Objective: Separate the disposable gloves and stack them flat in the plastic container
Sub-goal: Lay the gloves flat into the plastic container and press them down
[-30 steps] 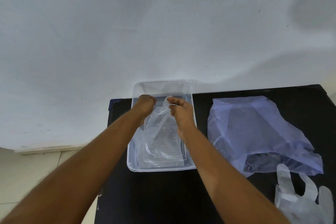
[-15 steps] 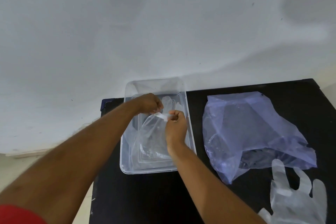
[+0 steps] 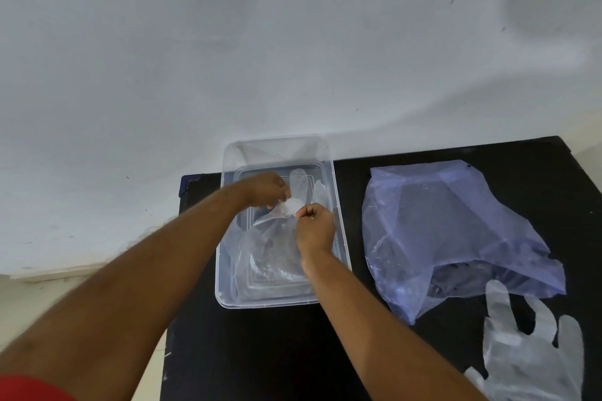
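A clear plastic container [image 3: 342, 238] sits at the back left of a black table [image 3: 277, 352]. Both hands are over it. My left hand [image 3: 268, 189] and my right hand [image 3: 314, 226] each pinch the same thin transparent glove [image 3: 270, 247], whose loose body hangs down into the container. The fingers of another clear glove [image 3: 301, 182] lie flat at the container's far end. Further clear gloves [image 3: 534, 348] lie spread on the table at the lower right.
A crumpled bluish transparent plastic bag [image 3: 449, 228] lies on the table right of the container. A white wall [image 3: 293, 42] rises just behind the table. Pale floor [image 3: 32, 296] shows at the left, past the table's edge.
Both hands have shifted slightly toward me and lower over the container while still gripping the glove. The camera has tilted, so the scene sits a little lower and further left.
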